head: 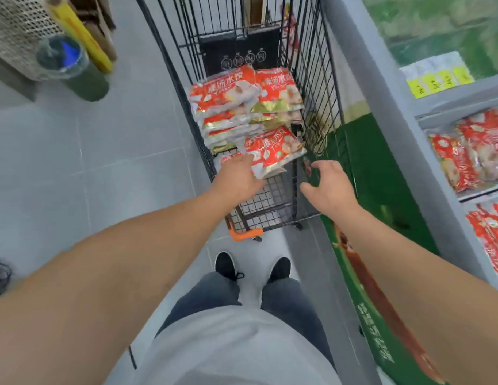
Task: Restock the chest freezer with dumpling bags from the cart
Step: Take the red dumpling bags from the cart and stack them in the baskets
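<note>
1. Reaching into the cart [311, 79] from the head view, both arms stretch toward twelve o'clock over the person's shoes and jeans.
2. Left hand [238, 179] lies on the near edge of a tilted dumpling bag [273, 152]; the fingers are hidden against the pack, so whether they pinch it or only touch it I cannot tell.
3. Right hand [330, 187] hovers at about one o'clock of the left, fingers spread and loosely curled, holding nothing, just beside the cart's right wire wall.
4. Behind the tilted bag, at twelve o'clock, sits a stack of dumpling bags [242, 107], two piles side by side, red and white with gold ends.
5. Chest freezer [381, 112] runs along three o'clock, its grey rim beside the cart; bags already inside it [470, 151] show at the right edge.
6. Handling, as a judgement: the packs look like thin glossy film over loose frozen lumps, so likely moderately heavy, floppy in the middle and slippery if frosted. Taking one by a flat sealed end risks it sagging or sliding; a grip across the filled body, thumb on top and fingers under, or two hands on opposite edges, seems safer.
7. A wire rack [22, 31] with a bottle [72, 68] stands at ten o'clock, well apart.
</note>
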`<state>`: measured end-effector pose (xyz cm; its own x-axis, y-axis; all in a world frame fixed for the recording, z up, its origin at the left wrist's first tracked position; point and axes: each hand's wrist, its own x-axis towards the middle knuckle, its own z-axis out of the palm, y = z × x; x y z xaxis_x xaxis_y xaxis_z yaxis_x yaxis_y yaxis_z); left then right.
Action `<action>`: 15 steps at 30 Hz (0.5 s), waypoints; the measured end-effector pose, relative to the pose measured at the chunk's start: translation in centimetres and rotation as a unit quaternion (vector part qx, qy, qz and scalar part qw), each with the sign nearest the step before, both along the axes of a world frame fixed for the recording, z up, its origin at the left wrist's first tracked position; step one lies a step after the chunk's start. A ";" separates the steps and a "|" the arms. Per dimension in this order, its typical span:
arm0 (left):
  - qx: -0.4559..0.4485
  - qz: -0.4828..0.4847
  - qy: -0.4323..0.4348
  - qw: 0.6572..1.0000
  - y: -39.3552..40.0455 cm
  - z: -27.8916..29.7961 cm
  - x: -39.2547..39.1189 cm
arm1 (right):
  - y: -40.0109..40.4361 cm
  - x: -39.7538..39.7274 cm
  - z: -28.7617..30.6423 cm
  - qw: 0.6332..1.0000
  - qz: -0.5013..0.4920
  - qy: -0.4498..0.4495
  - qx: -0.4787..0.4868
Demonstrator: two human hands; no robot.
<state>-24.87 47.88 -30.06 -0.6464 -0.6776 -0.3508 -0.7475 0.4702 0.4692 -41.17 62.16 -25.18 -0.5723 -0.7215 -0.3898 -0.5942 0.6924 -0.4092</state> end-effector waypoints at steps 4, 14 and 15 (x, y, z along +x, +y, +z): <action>0.032 0.033 0.014 0.999 -1.7 -0.9 0.6 | -2.6 -0.5 -2.2 0.999 0.033 -0.021 0.030; 0.115 0.145 -0.030 0.982 -4.0 -6.9 -4.5 | -8.0 -6.7 -9.4 0.988 0.103 -0.054 0.101; 0.118 0.164 -0.037 0.979 -4.5 -7.8 -5.4 | -9.0 -7.6 -10.6 0.986 0.114 -0.059 0.107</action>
<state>-30.22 43.39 -37.90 -0.3753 -0.7384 -0.5603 -0.8757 0.0844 0.4754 -48.81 53.18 -35.75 -0.3463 -0.7197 -0.6017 -0.7013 0.6246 -0.3435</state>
